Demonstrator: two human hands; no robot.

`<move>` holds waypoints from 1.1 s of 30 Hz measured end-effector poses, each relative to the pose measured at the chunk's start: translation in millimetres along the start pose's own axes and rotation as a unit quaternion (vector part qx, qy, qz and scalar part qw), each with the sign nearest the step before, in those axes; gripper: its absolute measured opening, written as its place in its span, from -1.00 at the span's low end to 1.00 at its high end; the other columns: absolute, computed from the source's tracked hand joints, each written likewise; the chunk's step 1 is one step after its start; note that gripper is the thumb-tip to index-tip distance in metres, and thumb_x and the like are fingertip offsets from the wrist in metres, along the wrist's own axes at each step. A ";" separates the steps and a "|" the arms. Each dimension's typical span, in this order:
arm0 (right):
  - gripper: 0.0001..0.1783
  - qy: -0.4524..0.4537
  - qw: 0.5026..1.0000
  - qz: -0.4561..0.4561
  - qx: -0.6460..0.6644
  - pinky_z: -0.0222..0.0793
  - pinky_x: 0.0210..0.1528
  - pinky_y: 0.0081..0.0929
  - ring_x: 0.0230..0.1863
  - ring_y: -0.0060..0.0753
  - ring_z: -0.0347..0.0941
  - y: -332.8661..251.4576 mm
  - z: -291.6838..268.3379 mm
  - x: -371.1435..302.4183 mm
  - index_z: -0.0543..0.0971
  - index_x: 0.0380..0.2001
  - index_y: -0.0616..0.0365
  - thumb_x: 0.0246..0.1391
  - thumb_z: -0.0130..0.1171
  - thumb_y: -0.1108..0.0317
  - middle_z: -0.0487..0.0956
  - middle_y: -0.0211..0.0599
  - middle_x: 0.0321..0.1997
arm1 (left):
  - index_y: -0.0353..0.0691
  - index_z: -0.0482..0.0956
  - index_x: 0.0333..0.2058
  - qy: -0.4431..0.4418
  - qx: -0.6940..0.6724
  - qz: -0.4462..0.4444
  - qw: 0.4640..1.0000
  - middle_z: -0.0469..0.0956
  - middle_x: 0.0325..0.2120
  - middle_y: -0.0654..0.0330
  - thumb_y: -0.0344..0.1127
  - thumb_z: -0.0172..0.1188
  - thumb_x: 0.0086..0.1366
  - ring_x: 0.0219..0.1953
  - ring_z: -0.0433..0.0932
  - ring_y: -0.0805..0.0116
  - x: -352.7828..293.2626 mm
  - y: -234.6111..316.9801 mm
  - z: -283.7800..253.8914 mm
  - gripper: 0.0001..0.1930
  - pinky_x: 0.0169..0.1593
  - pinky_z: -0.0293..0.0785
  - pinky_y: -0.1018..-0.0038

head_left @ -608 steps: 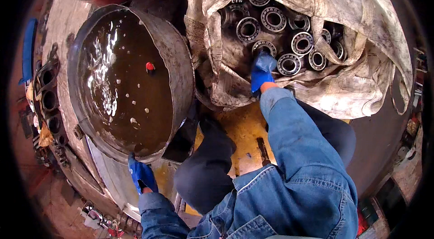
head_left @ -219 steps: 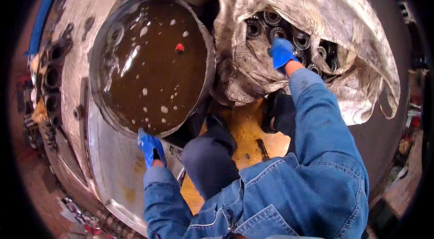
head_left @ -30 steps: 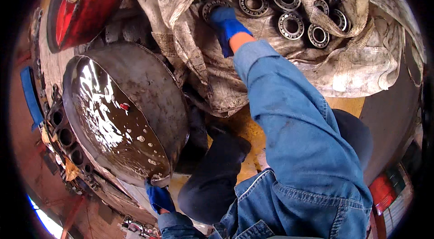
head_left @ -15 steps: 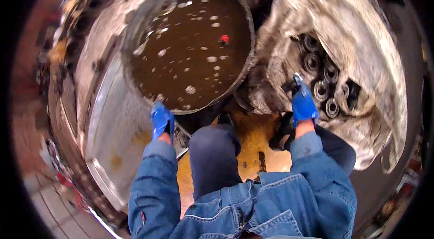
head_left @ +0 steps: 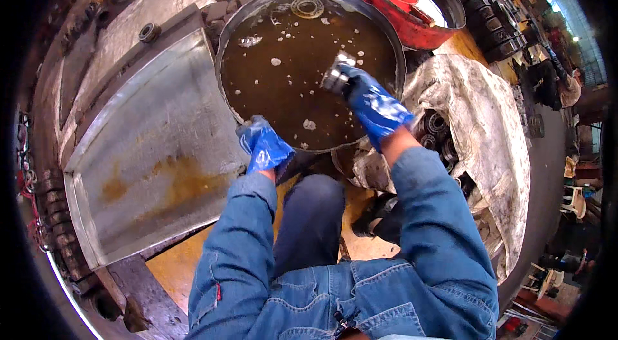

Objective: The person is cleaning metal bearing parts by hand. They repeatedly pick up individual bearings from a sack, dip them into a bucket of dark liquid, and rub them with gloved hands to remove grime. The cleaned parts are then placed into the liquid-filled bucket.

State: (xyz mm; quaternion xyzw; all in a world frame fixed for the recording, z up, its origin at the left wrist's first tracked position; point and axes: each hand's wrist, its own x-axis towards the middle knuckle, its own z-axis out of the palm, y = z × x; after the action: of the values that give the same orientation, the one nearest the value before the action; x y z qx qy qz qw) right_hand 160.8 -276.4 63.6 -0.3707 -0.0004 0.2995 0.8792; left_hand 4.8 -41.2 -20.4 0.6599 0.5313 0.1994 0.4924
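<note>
right hand (head_left: pixel 376 102) clasped around a bearing (head_left: pixel 335 75) above the tub (head_left: pixel 398 47) (left hand (head_left: pixel 265 146) at its rim (head_left: pixel 233 111), grip unclear).

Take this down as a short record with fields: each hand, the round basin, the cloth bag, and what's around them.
Left hand: blue-gloved, at near-left rim of round basin; grip unclear
Right hand: blue-gloved, holding blurred metal part, probably a bearing, over the basin
Basin contents: brown liquid, pale flecks, ring-shaped part near far rim
Cloth bag: right of basin, dark bearings in its opening
Left side: metal tray, brown-stained
Far right: red tub
</note>
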 end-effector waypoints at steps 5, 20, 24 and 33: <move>-0.79 0.028 0.996 -0.066 -0.053 0.44 -0.07 -0.58 -0.20 -0.57 0.54 30.2 42.1 50.1 0.60 -0.20 0.05 0.32 -0.02 0.27 0.62 -0.49 -0.25 | -0.35 0.55 -0.29 -0.024 -0.010 -0.061 0.998 0.60 -0.38 0.01 -0.09 0.16 0.30 -0.35 0.55 0.08 -36.6 53.2 -17.6 -0.64 -0.27 0.50 0.19; -0.66 0.079 0.885 -0.229 -0.398 0.40 0.00 -0.31 -0.13 -0.44 0.47 -107.6 53.1 -27.7 0.61 -0.15 0.20 0.11 0.25 0.18 0.62 -0.26 -0.20 | -0.34 0.56 -0.06 -0.270 0.094 0.175 0.942 0.63 -0.19 0.12 -0.19 0.06 0.39 -0.16 0.59 0.18 21.9 -3.8 -38.2 -0.66 -0.06 0.50 0.31; -0.60 0.277 0.828 -0.215 -0.438 0.46 -0.04 -0.27 -0.22 -0.29 0.56 -107.5 -81.9 -87.1 0.67 -0.17 0.16 0.09 0.21 0.07 0.68 -0.20 -0.26 | -0.33 0.53 0.07 -0.257 -0.052 -0.050 0.964 0.58 -0.02 0.19 -0.13 -0.02 0.43 -0.03 0.51 0.26 -17.4 44.2 -42.9 -0.58 0.13 0.37 0.34; -0.24 0.619 0.616 0.044 -0.485 0.45 0.10 -0.12 0.06 0.24 0.52 -51.7 -335.7 -184.8 0.56 -0.08 0.44 -0.13 0.42 -0.07 0.58 0.31 -0.03 | -0.24 0.43 0.15 -0.310 -0.051 -0.070 0.947 0.51 -0.09 0.17 -0.21 -0.08 0.47 -0.16 0.50 0.27 -14.0 50.0 -46.1 -0.62 0.06 0.50 0.30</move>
State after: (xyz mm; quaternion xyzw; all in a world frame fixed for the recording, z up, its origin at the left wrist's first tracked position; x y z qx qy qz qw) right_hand 111.1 -620.7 -105.2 -0.8404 0.4145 -0.0065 0.3492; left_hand -11.2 -31.1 46.4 0.6241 0.3865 -0.0227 0.6786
